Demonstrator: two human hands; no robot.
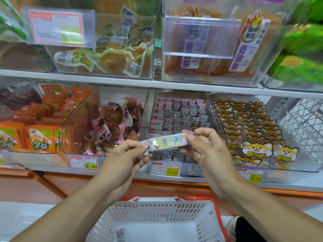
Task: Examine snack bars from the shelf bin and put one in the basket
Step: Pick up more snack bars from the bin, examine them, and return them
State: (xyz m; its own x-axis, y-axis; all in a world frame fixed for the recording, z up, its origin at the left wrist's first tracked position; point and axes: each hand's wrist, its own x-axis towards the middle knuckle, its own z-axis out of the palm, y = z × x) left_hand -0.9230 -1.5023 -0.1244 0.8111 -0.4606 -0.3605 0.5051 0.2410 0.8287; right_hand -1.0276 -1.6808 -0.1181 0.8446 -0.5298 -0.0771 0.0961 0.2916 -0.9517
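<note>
In front of the shelf bin we pinch a snack bar by its ends, left hand and right hand, its length running crosswise straight above the basket

2 bare forearms, no sleeves; dark trouser leg at lower right.

The ends of the snack bar are covered by the fingers, and its print is too small to be read. The basket is cut off by the bottom edge (as is a packet inside). The upper bins are blurred.
</note>
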